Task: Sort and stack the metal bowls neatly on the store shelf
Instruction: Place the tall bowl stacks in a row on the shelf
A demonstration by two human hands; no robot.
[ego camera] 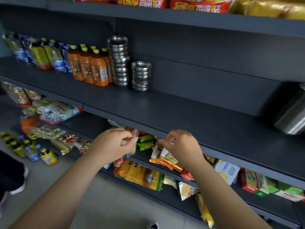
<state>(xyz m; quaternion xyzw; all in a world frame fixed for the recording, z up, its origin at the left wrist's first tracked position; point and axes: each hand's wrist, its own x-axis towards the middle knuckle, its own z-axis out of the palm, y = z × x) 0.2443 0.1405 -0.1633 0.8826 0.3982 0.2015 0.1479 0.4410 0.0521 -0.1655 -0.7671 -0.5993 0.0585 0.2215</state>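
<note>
Two stacks of metal bowls stand on the dark middle shelf (165,109): a tall stack (119,61) next to the orange bottles and a short stack (141,76) to its right. Both my hands are lower, in front of the shelf below. My left hand (113,144) pinches a clear snack packet (130,144). My right hand (179,144) has its fingers curled over snack packets (166,157), and whether it grips one is unclear. Neither hand touches the bowls.
Orange drink bottles (89,68) and other bottles fill the shelf left of the stacks. A large steel container (292,116) lies at the right edge. Snack bags crowd the lower shelves. Someone's shoe and dark trouser leg (11,177) are at the left on the floor.
</note>
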